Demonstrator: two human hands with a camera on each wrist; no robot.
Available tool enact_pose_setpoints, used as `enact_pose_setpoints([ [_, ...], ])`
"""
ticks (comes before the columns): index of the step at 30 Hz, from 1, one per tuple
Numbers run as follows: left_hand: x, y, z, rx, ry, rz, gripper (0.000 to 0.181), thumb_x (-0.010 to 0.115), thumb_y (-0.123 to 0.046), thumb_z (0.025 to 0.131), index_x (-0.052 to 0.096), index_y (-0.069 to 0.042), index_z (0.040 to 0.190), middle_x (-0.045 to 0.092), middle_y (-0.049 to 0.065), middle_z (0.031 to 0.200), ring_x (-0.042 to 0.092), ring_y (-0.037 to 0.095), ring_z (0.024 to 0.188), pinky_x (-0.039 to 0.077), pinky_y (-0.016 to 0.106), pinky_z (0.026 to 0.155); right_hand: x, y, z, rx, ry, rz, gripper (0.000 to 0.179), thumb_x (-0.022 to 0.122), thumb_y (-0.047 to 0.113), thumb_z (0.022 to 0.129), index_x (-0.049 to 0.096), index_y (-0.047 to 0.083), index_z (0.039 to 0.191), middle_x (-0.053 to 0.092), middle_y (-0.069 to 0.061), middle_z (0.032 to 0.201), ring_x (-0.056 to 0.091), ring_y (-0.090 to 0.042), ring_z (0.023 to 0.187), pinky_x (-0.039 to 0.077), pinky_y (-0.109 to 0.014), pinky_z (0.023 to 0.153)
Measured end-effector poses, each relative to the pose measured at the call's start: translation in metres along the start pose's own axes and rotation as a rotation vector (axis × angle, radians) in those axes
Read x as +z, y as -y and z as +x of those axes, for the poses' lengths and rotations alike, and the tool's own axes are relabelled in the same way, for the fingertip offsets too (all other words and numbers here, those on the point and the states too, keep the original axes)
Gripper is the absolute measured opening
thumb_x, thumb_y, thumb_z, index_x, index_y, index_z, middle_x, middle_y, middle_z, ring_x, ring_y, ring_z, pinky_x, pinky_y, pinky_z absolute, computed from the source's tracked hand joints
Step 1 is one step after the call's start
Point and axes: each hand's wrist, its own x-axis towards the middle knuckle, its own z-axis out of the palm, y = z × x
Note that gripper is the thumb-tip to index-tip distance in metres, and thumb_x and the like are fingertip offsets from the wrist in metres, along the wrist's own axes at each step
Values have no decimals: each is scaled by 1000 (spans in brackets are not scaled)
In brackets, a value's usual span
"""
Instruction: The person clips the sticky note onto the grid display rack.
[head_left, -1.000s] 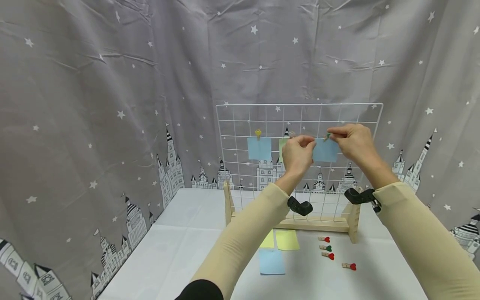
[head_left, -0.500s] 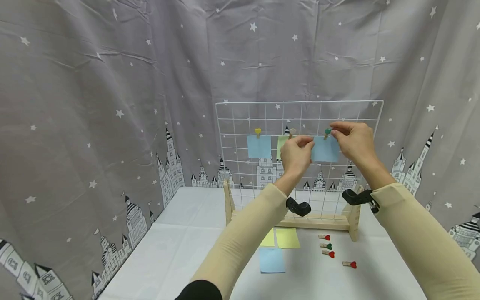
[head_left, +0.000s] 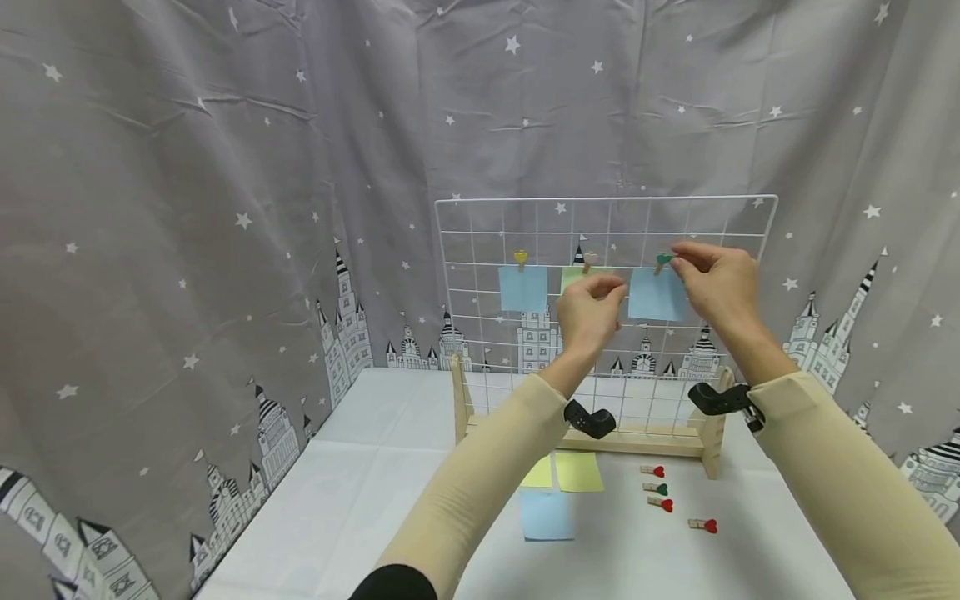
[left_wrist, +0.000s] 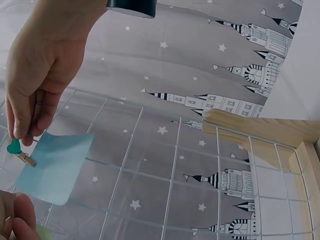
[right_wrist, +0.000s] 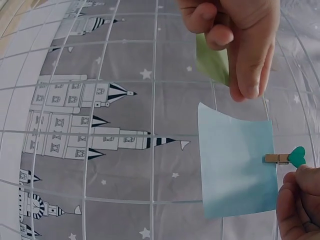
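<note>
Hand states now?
Left hand: closed, nothing visible in it.
Right hand: fingertips at the green heart clip; cannot tell whether it grips.

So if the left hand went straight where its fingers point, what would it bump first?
Probably the blue note with the green heart clip: the left hand points at its edge. It might slip past in front, since depth is unclear.

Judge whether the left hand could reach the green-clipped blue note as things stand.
Probably yes: the left hand looks close to the blue note, and the right wrist view shows nothing between them.
</note>
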Motion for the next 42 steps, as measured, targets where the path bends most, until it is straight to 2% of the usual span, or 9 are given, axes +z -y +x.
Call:
enact_pose_setpoints([
  [10,-17,10,-5,31,48,20,13,76,-16,93,80,-10,104,80,0,94,63,8,49,56,23,51,-1,-2,-6,48,35,-6,31,69,23,100,74,7,125,74,-18,119,53,19,76,45,-5,64],
  [17,-23,14,-5,26,49,37,11,78,-22,92,81,-15,101,80,-2,93,63,6,49,56,24,50,-3,-7,-12,79,52,-2,37,70,31,99,73,8,127,73,-17,123,54,19,78,46,-4,66],
  [25,-32,17,-10,59,72,72,15,78,-24,93,81,-14,104,80,-1,95,63,6,48,51,22,50,-4,-10,-20,83,73,-18,45,70,42,98,72,10,130,74,-17,123,55,20,77,48,-6,65],
  [29,-37,20,-15,93,96,116,18,78,-26,93,81,-15,106,80,-2,98,63,8,49,51,23,59,-2,-13,-22,79,74,-27,48,71,47,96,73,11,129,75,-15,121,55,22,75,47,-7,64],
  [31,-38,21,-17,103,106,139,18,78,-27,93,81,-16,107,80,-4,99,68,4,64,52,22,68,-1,-15,-23,73,66,-23,48,72,47,95,74,11,127,77,-11,116,55,23,73,47,-7,63],
  [36,-42,24,-22,93,131,134,19,79,-27,92,81,-15,107,80,-3,99,70,5,69,56,24,65,0,-16,-26,55,58,-15,46,75,44,93,75,11,124,79,-6,109,56,23,71,48,-8,62],
  [38,-44,25,-23,85,132,130,20,79,-27,91,81,-16,108,80,-4,99,68,6,65,56,24,64,1,-15,-28,52,64,-13,46,75,44,93,75,11,125,79,-8,111,57,22,72,48,-8,63],
  [42,-47,28,-24,77,130,154,22,80,-30,90,81,-18,109,79,-6,99,70,8,82,55,27,75,2,-14,-31,60,83,-10,49,75,47,93,74,11,126,79,-9,112,57,21,72,48,-9,63],
])
